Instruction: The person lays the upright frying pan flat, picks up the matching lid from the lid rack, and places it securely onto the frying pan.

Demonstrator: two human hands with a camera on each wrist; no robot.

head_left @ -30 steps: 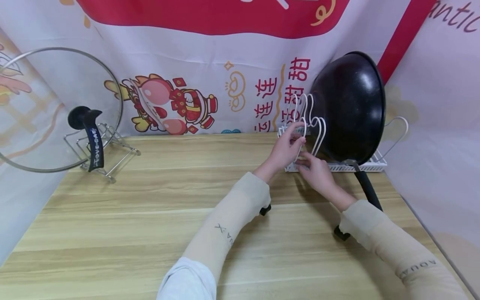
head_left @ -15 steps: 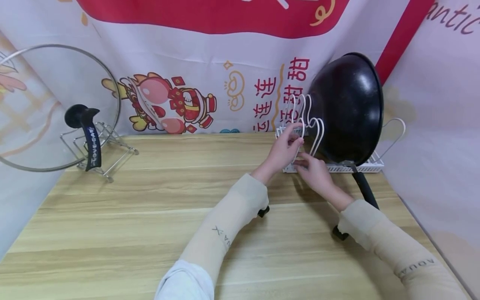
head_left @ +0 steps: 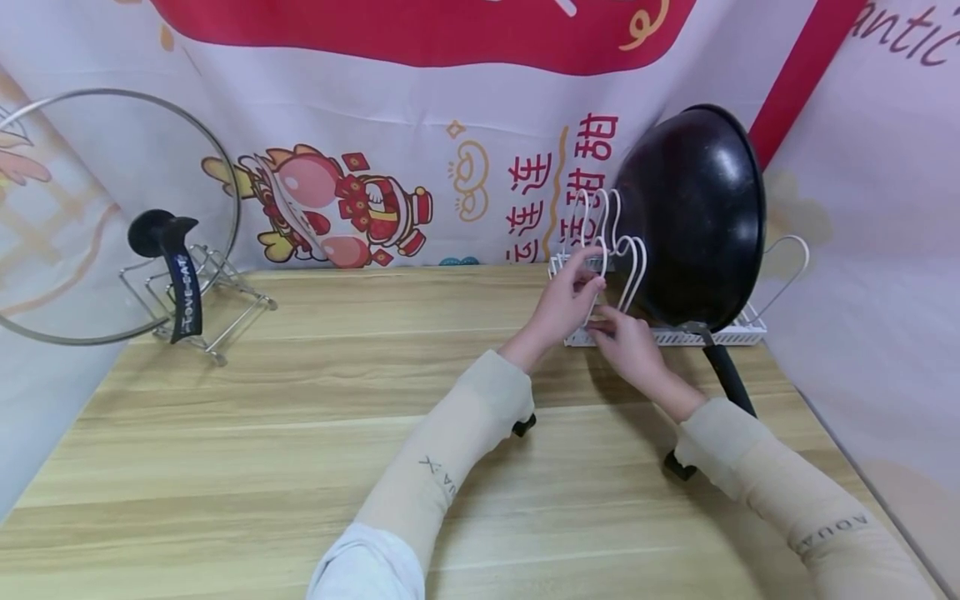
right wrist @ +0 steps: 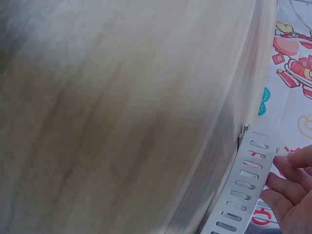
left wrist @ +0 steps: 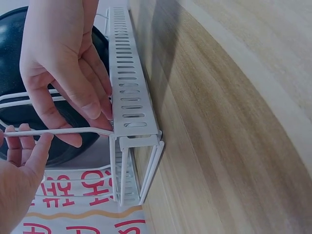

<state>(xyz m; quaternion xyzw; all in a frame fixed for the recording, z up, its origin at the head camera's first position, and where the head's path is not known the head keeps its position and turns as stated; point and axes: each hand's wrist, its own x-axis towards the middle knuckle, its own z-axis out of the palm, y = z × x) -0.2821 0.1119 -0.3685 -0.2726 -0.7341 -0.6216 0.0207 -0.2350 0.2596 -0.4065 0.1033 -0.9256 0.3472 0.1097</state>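
Note:
A white dish rack (head_left: 678, 337) with looped wire dividers (head_left: 636, 271) stands at the back right of the table. My left hand (head_left: 562, 304) pinches the front left wire divider (left wrist: 73, 130) partway up, between thumb and fingers. Low on the same divider, my right hand (head_left: 630, 346) holds its foot, fingertips against the slotted rail (left wrist: 129, 78). In the right wrist view the right hand's fingers (right wrist: 287, 187) lie along the rail edge. How the divider's foot sits in the rail is partly hidden by the fingers.
A black wok (head_left: 697, 217) stands on edge in the rack, its handle (head_left: 727, 379) slanting down over the table (head_left: 300, 467). Far left, a glass lid (head_left: 82, 275) with a black knob leans in a metal wire stand (head_left: 236, 308). A printed cloth (head_left: 420, 108) hangs behind.
Both hands keep their hold on the divider with hardly any movement. The whole head view has shifted slightly left; the wok, lid and rack stay in place.

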